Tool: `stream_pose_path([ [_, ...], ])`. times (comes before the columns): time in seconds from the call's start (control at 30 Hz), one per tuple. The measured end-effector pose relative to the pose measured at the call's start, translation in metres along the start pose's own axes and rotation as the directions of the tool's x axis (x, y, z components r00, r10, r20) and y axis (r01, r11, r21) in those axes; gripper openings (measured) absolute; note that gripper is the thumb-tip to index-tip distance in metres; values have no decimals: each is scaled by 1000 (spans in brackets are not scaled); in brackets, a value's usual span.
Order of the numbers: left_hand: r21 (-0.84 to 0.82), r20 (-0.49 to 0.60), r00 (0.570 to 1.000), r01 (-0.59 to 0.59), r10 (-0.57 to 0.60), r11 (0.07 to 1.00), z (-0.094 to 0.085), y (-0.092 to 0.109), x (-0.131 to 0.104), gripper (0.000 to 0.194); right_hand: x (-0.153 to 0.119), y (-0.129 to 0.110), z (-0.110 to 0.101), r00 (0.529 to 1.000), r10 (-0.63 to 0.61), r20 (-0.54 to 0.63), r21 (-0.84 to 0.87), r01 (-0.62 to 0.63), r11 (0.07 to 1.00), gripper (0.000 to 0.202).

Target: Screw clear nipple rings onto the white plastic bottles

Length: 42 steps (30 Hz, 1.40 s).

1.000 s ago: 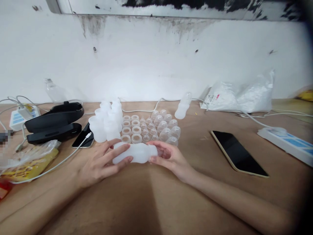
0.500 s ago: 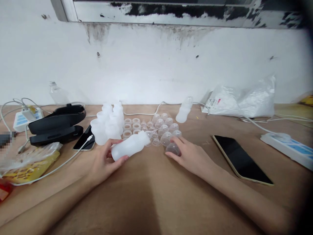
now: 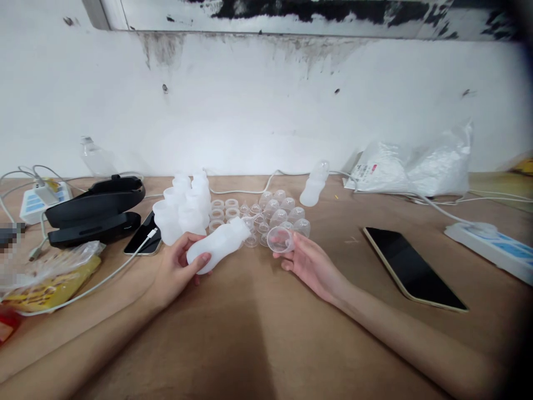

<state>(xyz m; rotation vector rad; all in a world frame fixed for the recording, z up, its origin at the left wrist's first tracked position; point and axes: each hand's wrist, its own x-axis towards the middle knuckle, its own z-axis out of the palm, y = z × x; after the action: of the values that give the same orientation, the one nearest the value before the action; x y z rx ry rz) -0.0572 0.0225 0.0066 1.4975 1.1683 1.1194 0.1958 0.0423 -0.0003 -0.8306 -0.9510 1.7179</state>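
Note:
My left hand (image 3: 182,265) is closed round a white baby bottle (image 3: 219,244), which lies tilted with its neck toward the right. A clear dome cap (image 3: 278,240) is held in the fingers of my right hand (image 3: 313,261), its round opening turned toward the left. Behind it stand several clear caps (image 3: 287,204) in rows. Left of those are clear nipples (image 3: 255,209) and white rings (image 3: 231,203), partly hidden by the bottle. Several upright white bottles (image 3: 183,205) are grouped beyond my left hand. One capped bottle (image 3: 314,184) stands alone near the wall.
A phone (image 3: 412,266) and a power strip (image 3: 491,244) lie at the right. Plastic bags (image 3: 416,166) rest against the wall. At the left are a black case (image 3: 95,208), another phone (image 3: 144,236), a cable (image 3: 95,289) and a yellow packet (image 3: 54,283).
My right hand has lifted the dome cap from the row's near end and turned its opening toward the bottle. My left hand still holds the bottle, moved slightly left.

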Motion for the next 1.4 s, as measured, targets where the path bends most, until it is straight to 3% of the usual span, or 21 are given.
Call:
stream_pose_path([
  [0.33, -10, 14, 1000, 1, -1, 1000, 0, -2, -1, 37, 0, 0, -3, 1000, 3, 8, 30, -4, 1000, 23],
  [0.47, 107, 6, 1000, 1, -2, 994, 0, 1, -1, 39, -1, -1, -1, 1000, -16, 11, 21, 15, 1000, 24],
  [0.6, 317, 11, 997, -74, 74, 946, 2, 7, -3, 35, -3, -1, 3, 994, -110, 13, -64, 111, 992, 30],
  [0.73, 410, 53, 990, -140, 130, 901, 5, 12, -4, 30, -6, 3, 7, 980, -196, 37, -230, 200, 953, 34],
  [0.9, 448, 87, 983, -183, 161, 875, 10, 17, -8, 28, -10, 3, 11, 977, -197, 79, -370, 212, 905, 41],
  [1.17, 469, 63, 992, -123, 105, 874, 17, 20, -19, 29, -12, 0, 11, 977, -183, 106, -430, 211, 878, 40],
  [1.4, 473, 129, 982, -184, 139, 862, 20, 20, -19, 25, -10, 3, 9, 982, -164, 90, -463, 187, 867, 40],
])
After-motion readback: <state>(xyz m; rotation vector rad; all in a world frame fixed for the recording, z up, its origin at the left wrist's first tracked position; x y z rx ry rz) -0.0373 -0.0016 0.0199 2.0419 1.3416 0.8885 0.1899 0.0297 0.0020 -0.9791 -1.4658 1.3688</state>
